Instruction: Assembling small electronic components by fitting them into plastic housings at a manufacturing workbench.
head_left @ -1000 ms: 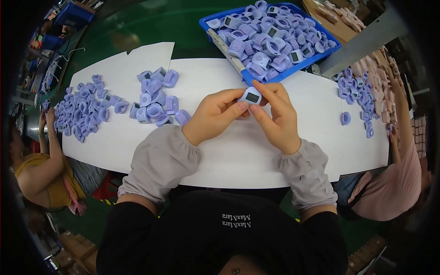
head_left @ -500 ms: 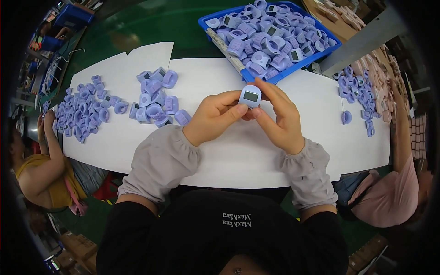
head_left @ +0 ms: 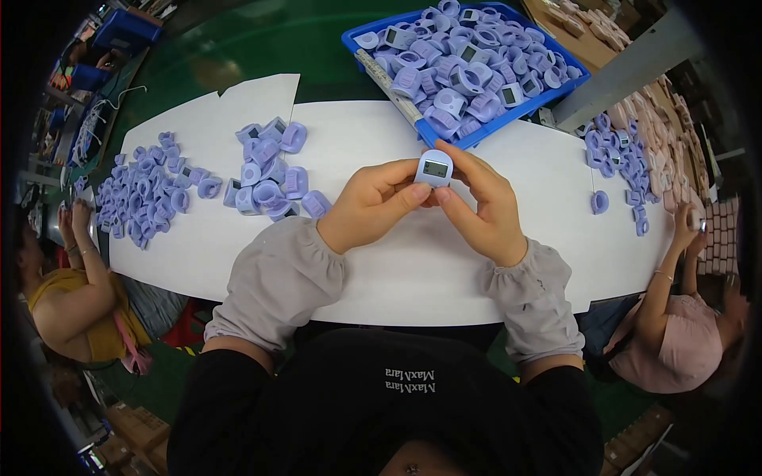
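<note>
Between my two hands, above the white table, is a lavender ring-shaped device with a small screen (head_left: 434, 168). Its screen faces up and shows dark marks. My left hand (head_left: 371, 202) grips it from the left, thumb on its lower edge. From the other side my right hand (head_left: 486, 208) holds it too, thumb at the lower right and index finger behind the top. The fingers beneath are partly hidden. Just left of my left hand lies a small pile of the same lavender devices (head_left: 268, 170).
A blue tray (head_left: 496, 127) heaped with lavender devices stands behind my hands, beside a grey post (head_left: 627, 71). Another pile (head_left: 143, 190) spreads at the left of the white tabletop (head_left: 397, 285). More devices (head_left: 613, 151) and pink pieces (head_left: 663, 143) lie right. Co-workers sit either side.
Dark marks have appeared on the screen, which was blank. My right index finger has shifted slightly left. The right co-worker's arm has drawn back, both hands now together around a small thing.
</note>
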`<action>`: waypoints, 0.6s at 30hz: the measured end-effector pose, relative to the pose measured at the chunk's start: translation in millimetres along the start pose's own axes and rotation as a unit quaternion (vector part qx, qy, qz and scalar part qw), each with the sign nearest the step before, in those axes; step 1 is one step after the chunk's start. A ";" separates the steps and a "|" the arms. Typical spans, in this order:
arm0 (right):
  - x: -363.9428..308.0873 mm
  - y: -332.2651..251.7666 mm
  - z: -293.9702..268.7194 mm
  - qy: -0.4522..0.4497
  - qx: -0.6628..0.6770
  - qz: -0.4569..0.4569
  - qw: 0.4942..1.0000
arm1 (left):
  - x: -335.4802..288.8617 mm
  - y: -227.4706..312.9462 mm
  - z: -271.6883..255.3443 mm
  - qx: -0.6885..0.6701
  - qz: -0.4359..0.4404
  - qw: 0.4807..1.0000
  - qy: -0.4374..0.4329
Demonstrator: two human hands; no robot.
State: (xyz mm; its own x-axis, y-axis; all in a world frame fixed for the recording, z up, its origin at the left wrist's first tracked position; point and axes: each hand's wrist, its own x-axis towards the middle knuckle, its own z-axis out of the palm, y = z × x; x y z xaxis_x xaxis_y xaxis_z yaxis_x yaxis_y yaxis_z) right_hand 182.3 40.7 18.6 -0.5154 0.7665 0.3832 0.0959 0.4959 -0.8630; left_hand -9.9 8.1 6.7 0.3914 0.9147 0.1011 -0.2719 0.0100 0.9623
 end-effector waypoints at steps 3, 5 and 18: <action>-0.4 0.9 0.6 -0.001 -0.007 -0.001 1.000 | 0.1 0.0 -1.7 0.006 -0.005 1.000 -0.005; 0.0 0.6 1.0 -0.003 0.001 0.004 1.000 | 0.4 0.0 -2.1 0.026 -0.011 1.000 -0.002; -2.1 3.9 1.2 -0.007 0.047 0.029 0.998 | 0.3 0.7 -1.9 0.044 -0.006 0.999 -0.012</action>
State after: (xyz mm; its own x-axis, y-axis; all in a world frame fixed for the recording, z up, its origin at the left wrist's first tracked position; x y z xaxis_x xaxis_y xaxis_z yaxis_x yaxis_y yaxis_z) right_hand 182.8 40.5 14.1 -0.5237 0.7862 0.3281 0.0455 0.4104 -0.9108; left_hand -11.6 9.2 6.9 0.4155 0.9046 0.0952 -0.1887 -0.0167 0.9819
